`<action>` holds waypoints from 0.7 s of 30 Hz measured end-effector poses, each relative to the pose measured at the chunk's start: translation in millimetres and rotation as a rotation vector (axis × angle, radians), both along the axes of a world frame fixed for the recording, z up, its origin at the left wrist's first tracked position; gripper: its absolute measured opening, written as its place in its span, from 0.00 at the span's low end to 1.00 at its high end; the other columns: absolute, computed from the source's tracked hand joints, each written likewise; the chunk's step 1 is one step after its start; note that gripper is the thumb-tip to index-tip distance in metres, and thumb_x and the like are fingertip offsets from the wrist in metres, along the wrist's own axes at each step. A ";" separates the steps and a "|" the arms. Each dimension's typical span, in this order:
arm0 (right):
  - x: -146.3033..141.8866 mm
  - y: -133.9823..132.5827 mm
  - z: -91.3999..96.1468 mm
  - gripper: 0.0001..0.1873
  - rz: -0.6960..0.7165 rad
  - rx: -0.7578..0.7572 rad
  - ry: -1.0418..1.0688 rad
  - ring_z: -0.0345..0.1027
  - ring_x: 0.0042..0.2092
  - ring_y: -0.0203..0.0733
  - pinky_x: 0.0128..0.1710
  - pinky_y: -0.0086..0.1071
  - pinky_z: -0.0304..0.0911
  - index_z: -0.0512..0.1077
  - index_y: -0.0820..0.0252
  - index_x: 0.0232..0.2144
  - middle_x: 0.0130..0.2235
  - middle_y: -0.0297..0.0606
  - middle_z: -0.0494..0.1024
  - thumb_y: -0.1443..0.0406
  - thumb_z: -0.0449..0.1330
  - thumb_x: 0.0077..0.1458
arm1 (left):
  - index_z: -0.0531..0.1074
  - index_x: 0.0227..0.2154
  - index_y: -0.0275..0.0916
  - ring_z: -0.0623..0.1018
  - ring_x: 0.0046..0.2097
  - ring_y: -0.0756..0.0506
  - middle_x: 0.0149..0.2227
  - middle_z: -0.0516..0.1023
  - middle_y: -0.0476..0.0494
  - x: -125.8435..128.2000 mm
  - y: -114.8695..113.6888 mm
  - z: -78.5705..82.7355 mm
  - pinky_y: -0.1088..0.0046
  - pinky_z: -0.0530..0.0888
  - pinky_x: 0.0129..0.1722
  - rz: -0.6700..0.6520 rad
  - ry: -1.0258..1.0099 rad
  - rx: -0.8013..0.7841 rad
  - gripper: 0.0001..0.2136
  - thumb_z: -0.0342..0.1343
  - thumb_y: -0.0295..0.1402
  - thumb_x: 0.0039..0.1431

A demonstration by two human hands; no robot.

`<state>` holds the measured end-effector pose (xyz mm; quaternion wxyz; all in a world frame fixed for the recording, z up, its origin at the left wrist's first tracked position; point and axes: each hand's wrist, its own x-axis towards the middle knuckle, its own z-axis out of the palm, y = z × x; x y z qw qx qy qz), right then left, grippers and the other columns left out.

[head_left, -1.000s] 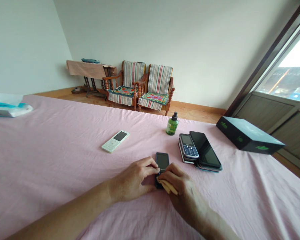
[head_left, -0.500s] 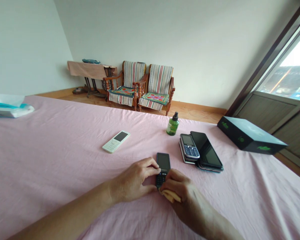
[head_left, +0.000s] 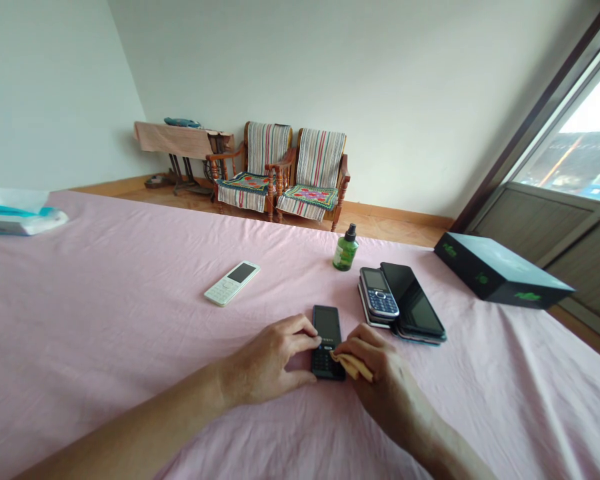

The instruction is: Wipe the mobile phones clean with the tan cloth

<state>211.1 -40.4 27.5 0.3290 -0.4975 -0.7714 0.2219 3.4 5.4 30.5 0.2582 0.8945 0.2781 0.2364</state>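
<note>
A black keypad phone lies face up on the pink sheet, its screen end pointing away from me. My left hand grips its left edge, with fingertips by the middle of the phone and the thumb at the lower left corner. Pinched in my right hand is a folded yellow cloth, whose tip touches the right side of the keypad. Beyond my left hand lies a white keypad phone. A green spray bottle with a black top stands farther back.
To the right, a dark blue keypad phone tops a small stack beside a larger black smartphone, which rests on other devices. A black box sits at the far right. At the far left is a tissue pack. Two wooden chairs stand beyond the sheet.
My right hand has moved slightly right and away from me with the cloth, from the phone's lower edge to the keypad's right side. The left hand and phone have stayed in place.
</note>
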 end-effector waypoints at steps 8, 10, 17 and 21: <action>2.7 -1.2 -5.1 0.18 0.046 -0.043 -0.032 0.63 0.30 0.35 0.27 0.27 0.53 0.75 0.61 0.27 0.30 0.34 0.67 0.84 0.51 0.46 | 0.73 0.47 0.39 0.73 0.47 0.43 0.46 0.73 0.43 -0.1 0.4 0.1 0.67 0.70 0.50 -0.006 -0.004 -0.012 0.21 0.66 0.24 0.48; 1.5 -3.7 -2.1 0.17 0.058 -0.045 -0.042 0.62 0.30 0.34 0.27 0.26 0.52 0.73 0.61 0.25 0.29 0.34 0.67 0.84 0.52 0.45 | 0.73 0.47 0.39 0.73 0.47 0.42 0.46 0.73 0.43 0.0 0.4 0.1 0.67 0.70 0.50 -0.005 -0.005 -0.016 0.20 0.66 0.24 0.49; -1.4 -9.2 7.8 0.16 0.096 -0.060 -0.029 0.63 0.29 0.33 0.26 0.25 0.53 0.70 0.61 0.23 0.29 0.33 0.68 0.84 0.52 0.43 | 0.73 0.46 0.39 0.73 0.48 0.43 0.45 0.73 0.43 -0.1 0.1 -0.2 0.67 0.70 0.50 -0.009 -0.004 -0.016 0.19 0.65 0.26 0.50; 1.9 -3.4 2.4 0.15 -0.009 0.001 -0.019 0.64 0.30 0.35 0.27 0.26 0.55 0.72 0.61 0.26 0.29 0.34 0.68 0.83 0.53 0.45 | 0.73 0.47 0.40 0.73 0.48 0.42 0.46 0.73 0.43 -0.5 0.1 -0.5 0.66 0.70 0.51 -0.009 -0.007 -0.014 0.20 0.65 0.26 0.50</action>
